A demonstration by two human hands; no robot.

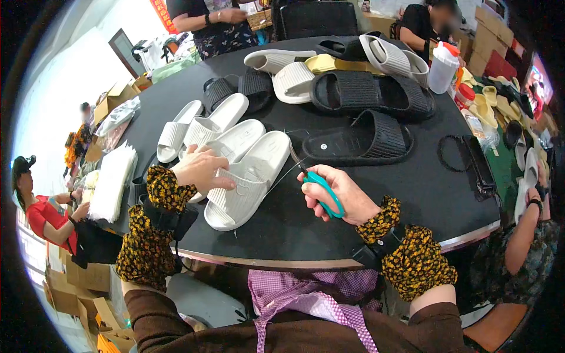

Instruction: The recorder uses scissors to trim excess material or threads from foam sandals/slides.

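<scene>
My right hand (338,194) is closed around the teal-handled scissors (325,187), their blades pointing up and left beside a white slide sandal. A thin pale thread runs from near this white slide sandal (256,176) toward the blades. Over the sandal's strap lies my left hand (203,172), its thumb pressed on the ribbed top and its fingers bent along the side, partly hidden. Another white slide (238,141) sits just behind. Farther left rests a pair of white slides (223,115). A black slide (359,141) lies behind the scissors.
More slides (376,91) in black, white and yellow crowd the dark table (306,235). A bottle (442,69) with a red lid stands far right, near a black strap pouch (479,167). White plastic sleeves (115,179) are stacked left. Several other people work around the table.
</scene>
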